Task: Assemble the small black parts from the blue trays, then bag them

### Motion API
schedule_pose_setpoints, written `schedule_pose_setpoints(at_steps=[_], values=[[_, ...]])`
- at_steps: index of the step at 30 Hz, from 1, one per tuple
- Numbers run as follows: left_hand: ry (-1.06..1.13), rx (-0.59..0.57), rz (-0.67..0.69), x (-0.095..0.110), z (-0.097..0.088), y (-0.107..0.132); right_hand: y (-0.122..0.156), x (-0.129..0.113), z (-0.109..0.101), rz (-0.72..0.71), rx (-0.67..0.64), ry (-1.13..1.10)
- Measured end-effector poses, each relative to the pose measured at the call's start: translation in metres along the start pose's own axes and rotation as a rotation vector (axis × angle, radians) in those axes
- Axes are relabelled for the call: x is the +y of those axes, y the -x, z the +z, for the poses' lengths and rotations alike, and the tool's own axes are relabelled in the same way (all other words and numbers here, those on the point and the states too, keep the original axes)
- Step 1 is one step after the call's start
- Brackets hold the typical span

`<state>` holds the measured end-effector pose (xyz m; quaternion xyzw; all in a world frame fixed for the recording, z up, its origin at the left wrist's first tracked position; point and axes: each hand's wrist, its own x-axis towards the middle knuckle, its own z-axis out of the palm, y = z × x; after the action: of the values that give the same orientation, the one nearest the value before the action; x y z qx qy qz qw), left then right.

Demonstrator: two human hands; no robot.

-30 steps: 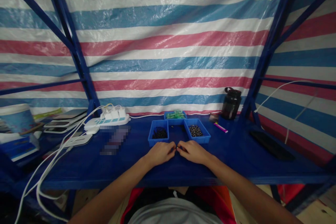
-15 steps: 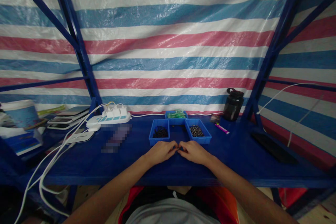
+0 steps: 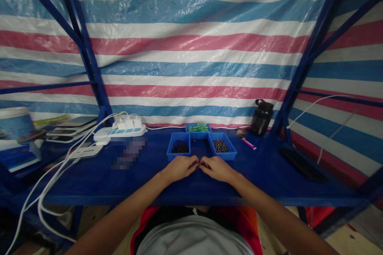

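My left hand [image 3: 183, 167] and my right hand [image 3: 218, 168] meet fingertip to fingertip just above the table, both closed in a pinch. A tiny dark piece shows between the fingertips, too small to name. Behind my left hand is a blue bin [image 3: 168, 149] holding small black parts [image 3: 180, 147]. Behind my right hand stands another blue bin [image 3: 232, 151] with small dark and silvery metal parts [image 3: 220, 146]. Farther back, a third blue bin [image 3: 189, 127] contains green-wrapped packets [image 3: 200, 127]. A few dark bits lie between the bins.
On the left are a white power strip [image 3: 119, 130], loose white cables [image 3: 64, 169], stacked phones [image 3: 70, 129] and a paper cup [image 3: 16, 123]. A black bottle [image 3: 261, 118], a purple lighter [image 3: 249, 144] and a dark flat object [image 3: 302, 164] lie on the right of the blue table [image 3: 254, 183].
The view has shifted slightly, so the whole scene sits a little higher and to the left. My hands remain together at the fingertips, with a slightly wider gap between them.
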<state>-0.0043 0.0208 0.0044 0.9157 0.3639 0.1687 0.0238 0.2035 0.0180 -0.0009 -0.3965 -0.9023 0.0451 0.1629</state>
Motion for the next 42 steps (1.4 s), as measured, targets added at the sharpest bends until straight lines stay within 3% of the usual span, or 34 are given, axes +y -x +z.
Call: schedule_pose_setpoints(at_steps=[13, 24, 29, 42], values=[[-0.132, -0.029, 0.026, -0.002, 0.008, 0.0, 0.0, -0.004, 0.0, 0.004, 0.014, -0.1], [0.005, 0.053, -0.047, -0.001, 0.005, -0.001, -0.002, 0.001, 0.005, 0.032, 0.07, -0.064], [-0.008, 0.005, 0.046, 0.002, 0.005, 0.001, -0.002, 0.003, 0.006, 0.035, 0.086, -0.018], [-0.012, 0.027, -0.041, 0.0, 0.007, -0.001, 0.0, 0.001, 0.004, -0.045, 0.036, -0.096]])
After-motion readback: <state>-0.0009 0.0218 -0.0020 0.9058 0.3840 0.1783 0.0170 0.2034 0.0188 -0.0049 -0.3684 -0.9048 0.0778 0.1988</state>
